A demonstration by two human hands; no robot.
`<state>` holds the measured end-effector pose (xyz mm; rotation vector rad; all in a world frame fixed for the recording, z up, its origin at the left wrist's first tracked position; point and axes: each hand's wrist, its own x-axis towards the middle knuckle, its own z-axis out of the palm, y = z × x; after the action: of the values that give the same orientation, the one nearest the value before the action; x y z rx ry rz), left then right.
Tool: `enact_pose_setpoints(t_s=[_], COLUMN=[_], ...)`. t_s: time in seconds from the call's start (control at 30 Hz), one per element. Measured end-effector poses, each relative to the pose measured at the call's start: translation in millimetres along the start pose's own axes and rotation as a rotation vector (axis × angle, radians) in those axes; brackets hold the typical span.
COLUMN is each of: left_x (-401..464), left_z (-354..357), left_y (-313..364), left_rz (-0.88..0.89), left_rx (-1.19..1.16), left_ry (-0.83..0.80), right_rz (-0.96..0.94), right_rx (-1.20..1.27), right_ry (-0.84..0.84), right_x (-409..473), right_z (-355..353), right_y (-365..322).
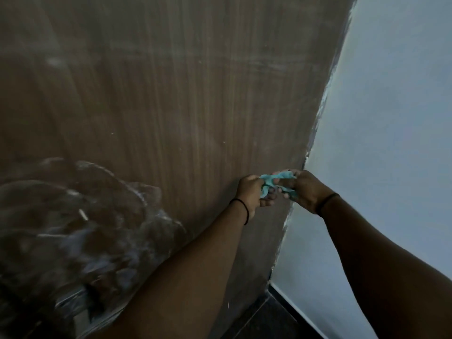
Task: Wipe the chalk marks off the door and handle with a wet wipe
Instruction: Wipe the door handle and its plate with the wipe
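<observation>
A brown wooden door (171,106) fills most of the head view. White chalk marks (80,216) smear its lower left part, and fainter streaks (269,66) run across the upper right. A crumpled light-blue wet wipe (271,182) is stretched between both hands near the door's right edge. My left hand (249,192) grips its left end and my right hand (303,189) grips its right end. The door handle is not in view.
A pale blue-white wall (391,118) stands to the right of the door, with white paint smears along the door's edge (318,118). A dark floor strip (266,319) shows at the bottom by the door's corner.
</observation>
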<state>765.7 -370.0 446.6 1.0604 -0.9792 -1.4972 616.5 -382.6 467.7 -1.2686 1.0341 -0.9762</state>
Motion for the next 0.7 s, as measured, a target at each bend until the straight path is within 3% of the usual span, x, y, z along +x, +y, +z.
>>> enact_pose_setpoints(t_s=[0.13, 0.33, 0.57, 0.7], left_x=[-21.1, -43.6, -64.8, -80.3], left_z=[-16.9, -35.4, -76.8, -98.1], left_y=[6.4, 9.4, -4.4, -12.5], left_rz=[0.059, 0.128, 0.212, 0.260], left_rx=[-0.020, 0.026, -0.047, -0.056], left_ry=[-0.028, 0.088, 0.283, 0.299], right_rz=[-0.113, -0.081, 0.126, 0.163], right_rx=[-0.023, -0.011, -0.051, -0.060], right_ry=[0.125, -0.023, -0.619, -0.618], right_x=[1.0, -1.1, 7.8, 21.9], right_z=[27.5, 38.5, 58.7, 76.8], right_y=[-2.0, -4.5, -13.3, -6.2])
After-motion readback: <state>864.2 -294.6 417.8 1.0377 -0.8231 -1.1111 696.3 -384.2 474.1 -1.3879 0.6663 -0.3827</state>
